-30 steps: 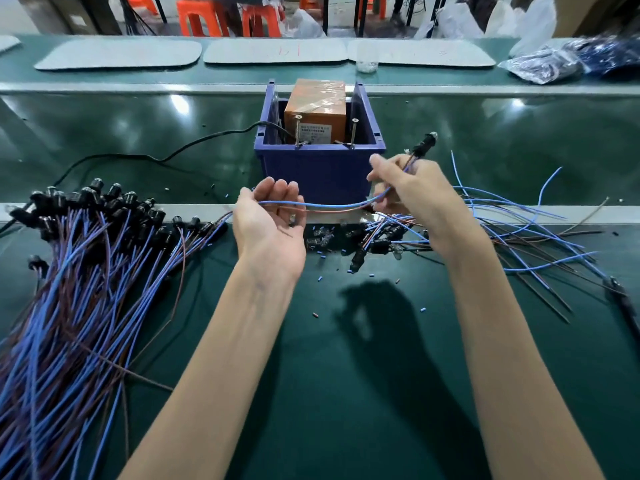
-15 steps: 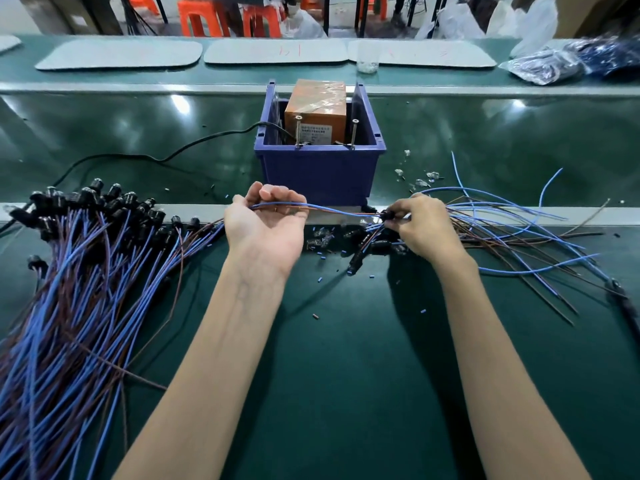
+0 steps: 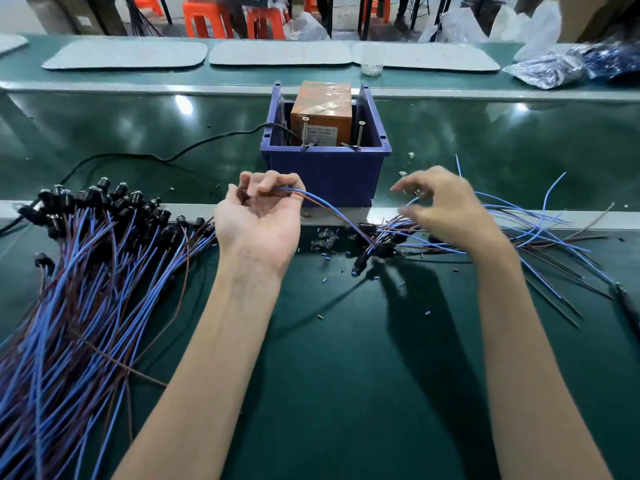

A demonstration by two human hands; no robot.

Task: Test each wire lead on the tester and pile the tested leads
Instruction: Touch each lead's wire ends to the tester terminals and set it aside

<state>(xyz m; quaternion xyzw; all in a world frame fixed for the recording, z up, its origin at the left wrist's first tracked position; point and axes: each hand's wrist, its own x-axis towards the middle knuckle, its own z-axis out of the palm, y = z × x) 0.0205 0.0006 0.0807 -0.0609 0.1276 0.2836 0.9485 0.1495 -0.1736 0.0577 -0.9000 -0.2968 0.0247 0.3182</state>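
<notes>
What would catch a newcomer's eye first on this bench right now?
The heap of blue and brown wire leads with black plugs fills the left side. At centre back a dark blue plastic bin holds the orange box tester. In front, the left hand pinches one blue-and-brown lead while the right hand hovers over a looser scatter.

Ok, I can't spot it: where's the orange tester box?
The orange tester box sits inside the blue bin, upper centre of the head view, just beyond the left hand.
</notes>
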